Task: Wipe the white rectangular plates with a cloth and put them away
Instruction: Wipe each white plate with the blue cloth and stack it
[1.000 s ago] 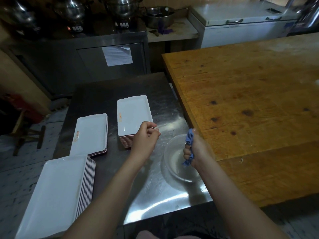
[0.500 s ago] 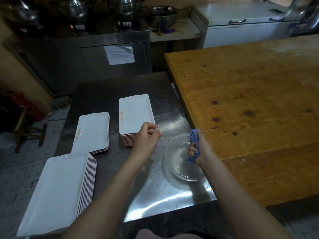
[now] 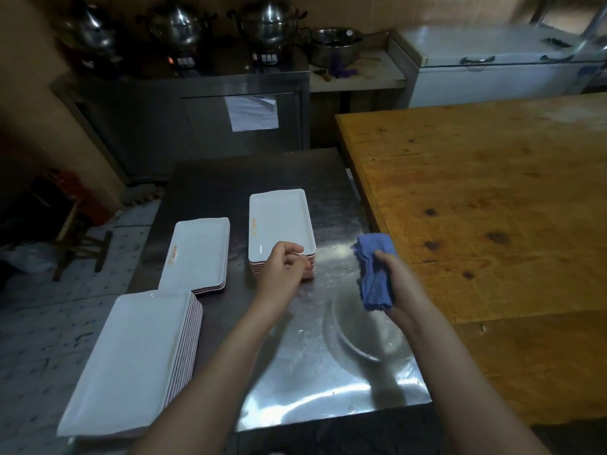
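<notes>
Head view: the left hand (image 3: 282,267) has its fingers curled at the near corner of a stack of white rectangular plates (image 3: 279,221) in the middle of the stainless-steel table (image 3: 295,399). Whether it pinches the top plate's rim or only touches it, I cannot tell. The right hand (image 3: 404,287) grips a bunched blue cloth (image 3: 374,274) above a clear glass bowl (image 3: 361,336) by the table's right edge.

A one-corner lift could let the smooth plate slip or drag its neighbours askew. The tall stack of white plates (image 3: 131,359) at the table's near left corner looks close to the edge, so a swinging forearm might topple it. The wet-looking table surface adds to the slip risk.

The tall stack's base is cut from sight, the bowl's contents are unreadable, and the orange marks on the plates are too small to make out.
</notes>
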The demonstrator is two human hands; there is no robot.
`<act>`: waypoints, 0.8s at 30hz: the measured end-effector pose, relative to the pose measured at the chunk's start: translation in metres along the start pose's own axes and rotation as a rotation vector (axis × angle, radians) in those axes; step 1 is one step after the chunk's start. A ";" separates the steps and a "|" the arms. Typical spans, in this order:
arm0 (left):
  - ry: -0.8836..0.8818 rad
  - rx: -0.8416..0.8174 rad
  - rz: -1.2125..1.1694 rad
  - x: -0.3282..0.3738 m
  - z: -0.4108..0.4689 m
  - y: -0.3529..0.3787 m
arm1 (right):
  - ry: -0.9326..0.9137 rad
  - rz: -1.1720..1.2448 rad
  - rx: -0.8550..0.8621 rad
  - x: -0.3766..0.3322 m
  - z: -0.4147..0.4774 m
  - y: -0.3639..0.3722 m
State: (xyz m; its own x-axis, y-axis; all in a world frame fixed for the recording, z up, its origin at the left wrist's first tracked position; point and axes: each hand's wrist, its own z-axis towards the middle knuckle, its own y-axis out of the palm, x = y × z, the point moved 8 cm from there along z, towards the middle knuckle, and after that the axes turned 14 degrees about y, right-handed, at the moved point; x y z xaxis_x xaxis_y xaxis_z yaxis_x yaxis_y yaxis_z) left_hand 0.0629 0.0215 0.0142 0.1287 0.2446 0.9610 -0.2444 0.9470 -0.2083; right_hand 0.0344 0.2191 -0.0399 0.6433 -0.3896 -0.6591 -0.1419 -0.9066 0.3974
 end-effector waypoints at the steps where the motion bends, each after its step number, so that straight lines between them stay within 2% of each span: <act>1: -0.007 0.019 0.014 0.000 0.000 -0.008 | -0.008 -0.038 -0.018 -0.003 -0.003 0.011; 11: -0.095 0.247 0.121 -0.040 0.023 -0.150 | -0.071 -0.295 -0.186 0.022 0.012 0.153; 13: -0.124 0.277 0.141 -0.054 0.032 -0.181 | -0.066 -0.363 -0.167 0.033 0.023 0.178; 20: -0.268 0.248 0.297 -0.120 0.067 -0.262 | 0.108 -0.323 -0.094 0.073 0.063 0.250; 24: -0.321 0.153 0.385 -0.159 0.093 -0.281 | 0.161 -0.282 -0.066 0.090 0.084 0.282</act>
State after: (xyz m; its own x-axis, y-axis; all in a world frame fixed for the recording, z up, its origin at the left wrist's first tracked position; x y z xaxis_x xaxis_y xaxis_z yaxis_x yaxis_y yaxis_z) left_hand 0.0222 -0.3030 -0.0627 -0.2932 0.4706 0.8322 -0.3568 0.7537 -0.5519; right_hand -0.0110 -0.0855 -0.0411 0.7614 -0.0890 -0.6422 0.1049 -0.9606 0.2574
